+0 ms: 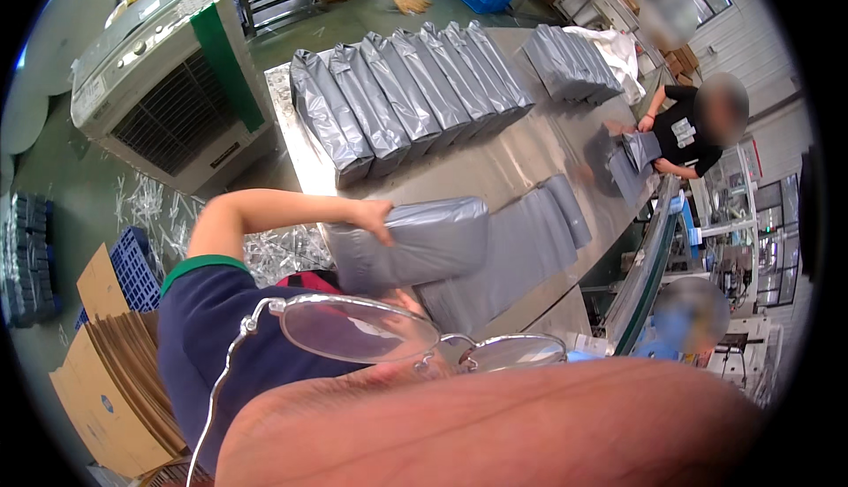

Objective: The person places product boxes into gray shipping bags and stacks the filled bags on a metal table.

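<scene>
A thick grey plastic-wrapped bundle [433, 239] is tilted at the near edge of the metal table [539, 147]. My left hand [373, 219] is closed over its upper left end, with the fingers pressed on the plastic. At the bundle's lower edge is my right hand [408, 303], its fingers against the plastic and mostly hidden behind the eyeglasses [362, 328]. Flat grey plastic bags [512, 244] lie overlapped on the table just right of the bundle. Behind, several similar grey bundles [411, 98] stand in a row.
More grey bundles [572, 63] stand at the far right of the table. A co-worker [685, 129] there handles grey bags beside a conveyor [649, 266]. An air cooler [177, 80] stands on the left, with flattened cardboard [119, 390] and plastic scraps [155, 213] nearby.
</scene>
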`<act>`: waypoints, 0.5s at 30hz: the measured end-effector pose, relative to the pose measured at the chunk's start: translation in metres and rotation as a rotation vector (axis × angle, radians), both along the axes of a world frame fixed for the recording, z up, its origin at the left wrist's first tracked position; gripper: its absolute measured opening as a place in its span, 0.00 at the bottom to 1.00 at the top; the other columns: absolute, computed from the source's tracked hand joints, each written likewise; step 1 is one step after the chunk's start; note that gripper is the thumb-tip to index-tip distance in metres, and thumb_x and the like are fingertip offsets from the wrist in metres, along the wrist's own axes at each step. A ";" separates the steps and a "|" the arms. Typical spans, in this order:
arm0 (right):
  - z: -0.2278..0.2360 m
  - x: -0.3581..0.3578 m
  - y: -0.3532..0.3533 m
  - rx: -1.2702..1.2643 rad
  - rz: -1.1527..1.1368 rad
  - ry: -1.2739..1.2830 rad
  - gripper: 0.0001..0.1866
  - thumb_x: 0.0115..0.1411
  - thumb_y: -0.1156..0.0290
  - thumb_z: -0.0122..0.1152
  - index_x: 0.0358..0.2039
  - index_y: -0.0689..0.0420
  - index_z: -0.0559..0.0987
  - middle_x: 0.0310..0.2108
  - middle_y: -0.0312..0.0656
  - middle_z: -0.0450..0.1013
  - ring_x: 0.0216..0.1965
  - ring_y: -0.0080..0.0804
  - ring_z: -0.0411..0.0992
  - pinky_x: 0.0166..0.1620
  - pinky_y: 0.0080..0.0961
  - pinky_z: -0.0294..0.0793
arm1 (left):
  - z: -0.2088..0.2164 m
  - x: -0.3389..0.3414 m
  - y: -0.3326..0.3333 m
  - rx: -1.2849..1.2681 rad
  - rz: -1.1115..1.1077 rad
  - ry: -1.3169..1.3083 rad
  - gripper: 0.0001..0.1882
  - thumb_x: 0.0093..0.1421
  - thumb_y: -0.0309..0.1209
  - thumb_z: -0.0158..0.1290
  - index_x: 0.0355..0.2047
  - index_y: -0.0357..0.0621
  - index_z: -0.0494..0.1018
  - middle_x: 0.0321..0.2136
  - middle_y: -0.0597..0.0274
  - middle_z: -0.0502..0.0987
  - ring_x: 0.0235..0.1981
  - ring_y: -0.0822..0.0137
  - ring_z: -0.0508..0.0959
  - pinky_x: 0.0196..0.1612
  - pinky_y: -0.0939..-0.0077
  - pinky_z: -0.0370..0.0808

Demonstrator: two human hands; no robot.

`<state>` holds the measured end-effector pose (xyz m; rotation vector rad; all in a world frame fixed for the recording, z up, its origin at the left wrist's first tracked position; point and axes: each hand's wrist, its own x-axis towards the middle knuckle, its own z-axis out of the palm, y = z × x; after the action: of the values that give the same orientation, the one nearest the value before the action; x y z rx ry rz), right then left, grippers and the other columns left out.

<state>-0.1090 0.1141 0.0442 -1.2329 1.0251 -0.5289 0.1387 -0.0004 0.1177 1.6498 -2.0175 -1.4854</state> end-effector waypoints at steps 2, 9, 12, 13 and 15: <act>0.011 0.002 -0.009 0.001 0.066 0.190 0.21 0.43 0.72 0.57 0.37 0.66 0.63 0.23 0.44 0.70 0.22 0.25 0.67 0.29 0.17 0.66 | 0.009 0.042 0.027 -0.301 -0.132 -0.123 0.46 0.29 0.41 0.60 0.46 0.33 0.49 0.36 0.47 0.62 0.40 0.53 0.63 0.43 0.67 0.59; 0.009 0.098 -0.038 -0.253 0.365 0.057 0.42 0.41 0.66 0.61 0.53 0.57 0.46 0.36 0.46 0.66 0.32 0.31 0.66 0.37 0.22 0.65 | 0.073 0.204 0.037 -0.559 -0.347 -0.668 0.41 0.29 0.24 0.55 0.48 0.39 0.50 0.41 0.55 0.60 0.46 0.59 0.60 0.50 0.57 0.50; 0.034 0.115 -0.053 -0.393 0.380 0.134 0.38 0.43 0.70 0.58 0.52 0.55 0.50 0.35 0.44 0.67 0.34 0.33 0.66 0.39 0.24 0.65 | 0.022 0.279 -0.002 -0.768 -0.599 -0.917 0.37 0.34 0.24 0.52 0.48 0.43 0.50 0.43 0.58 0.58 0.50 0.63 0.56 0.49 0.50 0.50; 0.044 0.105 -0.059 -0.356 0.312 0.129 0.36 0.44 0.71 0.57 0.52 0.56 0.51 0.35 0.43 0.67 0.34 0.33 0.66 0.39 0.24 0.65 | 0.022 0.277 -0.027 -0.734 -0.602 -0.922 0.36 0.35 0.24 0.51 0.47 0.43 0.51 0.43 0.58 0.58 0.50 0.63 0.56 0.48 0.50 0.51; 0.052 0.073 -0.057 -0.398 0.094 0.122 0.25 0.46 0.73 0.54 0.47 0.58 0.61 0.29 0.41 0.69 0.30 0.29 0.68 0.37 0.21 0.66 | 0.026 0.264 -0.069 -0.709 -0.599 -0.931 0.30 0.39 0.24 0.48 0.46 0.44 0.53 0.44 0.58 0.58 0.50 0.65 0.57 0.48 0.53 0.52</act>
<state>-0.0359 0.0573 0.0962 -1.6748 0.9863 -0.6091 0.4025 -0.0696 0.1435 1.5734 -3.1512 0.1714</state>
